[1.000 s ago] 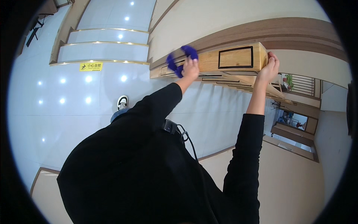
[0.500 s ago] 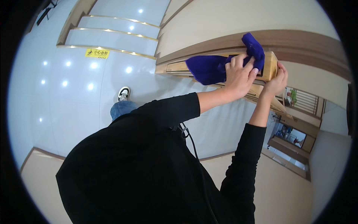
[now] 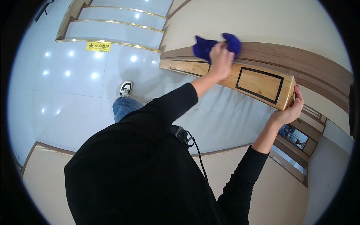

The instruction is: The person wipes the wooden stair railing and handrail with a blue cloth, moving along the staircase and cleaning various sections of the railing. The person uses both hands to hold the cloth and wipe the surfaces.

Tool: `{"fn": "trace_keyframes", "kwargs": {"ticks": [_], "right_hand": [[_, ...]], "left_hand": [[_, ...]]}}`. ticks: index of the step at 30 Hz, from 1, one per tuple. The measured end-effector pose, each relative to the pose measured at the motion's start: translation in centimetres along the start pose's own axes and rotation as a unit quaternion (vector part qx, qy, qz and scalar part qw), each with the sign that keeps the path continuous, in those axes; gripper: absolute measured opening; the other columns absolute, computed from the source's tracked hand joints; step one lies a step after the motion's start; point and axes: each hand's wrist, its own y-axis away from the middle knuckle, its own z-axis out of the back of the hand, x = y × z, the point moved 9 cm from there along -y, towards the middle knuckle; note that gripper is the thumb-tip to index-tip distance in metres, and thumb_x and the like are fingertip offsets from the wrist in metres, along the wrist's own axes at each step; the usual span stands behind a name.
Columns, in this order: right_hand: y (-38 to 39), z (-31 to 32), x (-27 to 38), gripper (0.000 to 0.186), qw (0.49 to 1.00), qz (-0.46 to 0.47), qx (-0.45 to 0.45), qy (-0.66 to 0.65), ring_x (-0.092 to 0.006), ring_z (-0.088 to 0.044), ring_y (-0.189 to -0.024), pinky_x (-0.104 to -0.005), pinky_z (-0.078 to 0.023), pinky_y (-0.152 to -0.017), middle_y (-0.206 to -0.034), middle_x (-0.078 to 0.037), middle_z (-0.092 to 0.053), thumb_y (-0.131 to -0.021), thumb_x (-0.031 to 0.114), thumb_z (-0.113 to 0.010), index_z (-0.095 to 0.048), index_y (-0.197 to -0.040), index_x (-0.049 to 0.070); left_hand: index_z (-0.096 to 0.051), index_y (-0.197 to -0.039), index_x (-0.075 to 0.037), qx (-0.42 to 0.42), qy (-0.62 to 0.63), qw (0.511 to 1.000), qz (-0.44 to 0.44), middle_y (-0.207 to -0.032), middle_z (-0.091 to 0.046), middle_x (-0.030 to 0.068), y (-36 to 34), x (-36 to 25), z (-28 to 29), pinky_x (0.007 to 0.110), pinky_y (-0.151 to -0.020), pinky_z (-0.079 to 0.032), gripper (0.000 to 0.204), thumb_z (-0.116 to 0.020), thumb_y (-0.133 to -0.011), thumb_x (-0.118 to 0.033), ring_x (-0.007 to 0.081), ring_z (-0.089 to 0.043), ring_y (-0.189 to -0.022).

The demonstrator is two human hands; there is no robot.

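A long light-wood post (image 3: 228,77) with black-outlined rectangular panels runs from the left of centre to the right. My left hand (image 3: 221,62) is closed on a bunched purple cloth (image 3: 204,48), which lies over the post's far edge near its middle. Two ends of the cloth stick up beyond my fingers, slightly blurred. At the post's right end, my right hand (image 3: 289,111) grips the squared tip, with its thumb and fingers bent around the corner. Part of its palm is hidden behind the wood.
A brown wooden trim (image 3: 300,58) runs along the cream wall beyond the post. Steps with gold edges (image 3: 112,20) rise at the far left, with a yellow warning sticker (image 3: 98,46) before them. My shoe (image 3: 126,88) stands on glossy pale tiles.
My left hand and the cloth have moved left and away from the post's right end, uncovering a black-outlined panel. My right hand, still at the tip, appears lower and farther right.
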Motion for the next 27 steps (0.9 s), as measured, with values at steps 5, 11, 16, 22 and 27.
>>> {"fn": "trace_keyframes", "kwargs": {"ticks": [5,11,16,22,27], "right_hand": [[-0.8,-1.0,0.3,0.043,1.0,0.024,0.013,-0.013,-0.0245,-0.059,-0.105,-0.0365,-0.046,-0.094,-0.112,-0.019,-0.062,-0.093,0.016,-0.026,-0.061,-0.104,-0.006],[-0.8,0.0,-0.3,0.042,0.999,0.042,0.018,0.029,-0.0246,-0.059,-0.106,-0.036,-0.047,-0.094,-0.115,-0.019,-0.062,-0.095,0.015,-0.027,-0.061,-0.106,-0.007],[-0.4,-0.1,-0.2,0.036,0.998,0.057,-0.019,-0.004,-0.0269,-0.058,-0.108,-0.0373,-0.043,-0.097,-0.113,-0.019,-0.063,-0.09,0.01,-0.033,-0.064,-0.1,-0.006],[0.0,0.5,-0.8,0.028,0.993,0.077,-0.059,0.062,-0.0274,-0.06,-0.097,-0.0363,-0.046,-0.089,-0.104,-0.012,-0.066,-0.088,0.01,-0.04,-0.067,-0.093,0.002],[0.7,0.2,0.6,0.023,0.983,0.088,-0.098,0.127,-0.0294,-0.06,-0.095,-0.0378,-0.047,-0.084,-0.098,-0.009,-0.068,-0.087,0.011,-0.045,-0.068,-0.087,0.007]], "left_hand": [[-0.047,-0.125,0.005,0.101,-0.118,0.921,0.357,-0.125,-0.048,0.0323,6.9,24.7,0.5,0.051,-0.099,-0.038,0.05,-0.034,-0.1,-0.037,0.0457,-0.047,-0.114],[-0.043,-0.136,-0.003,0.193,-0.143,0.9,0.365,-0.126,-0.047,0.031,13.6,22.8,1.9,0.052,-0.1,-0.035,0.053,-0.042,-0.097,-0.039,0.0462,-0.045,-0.116],[-0.045,-0.136,-0.003,0.163,-0.054,0.964,0.202,-0.119,-0.047,0.0276,9.3,9.2,1.8,0.049,-0.098,-0.035,0.049,-0.052,-0.094,-0.028,0.0428,-0.044,-0.111],[-0.052,-0.127,0.001,0.248,0.159,0.956,-0.006,-0.124,-0.042,0.0233,3.1,-11.6,2.3,0.043,-0.103,-0.032,0.039,-0.056,-0.093,-0.018,0.0389,-0.042,-0.118],[-0.062,-0.111,-0.003,0.182,0.073,0.914,-0.355,-0.125,-0.039,0.0193,-4.6,-25.7,1.8,0.044,-0.101,-0.031,0.031,-0.066,-0.08,-0.011,0.0362,-0.039,-0.116]]}}
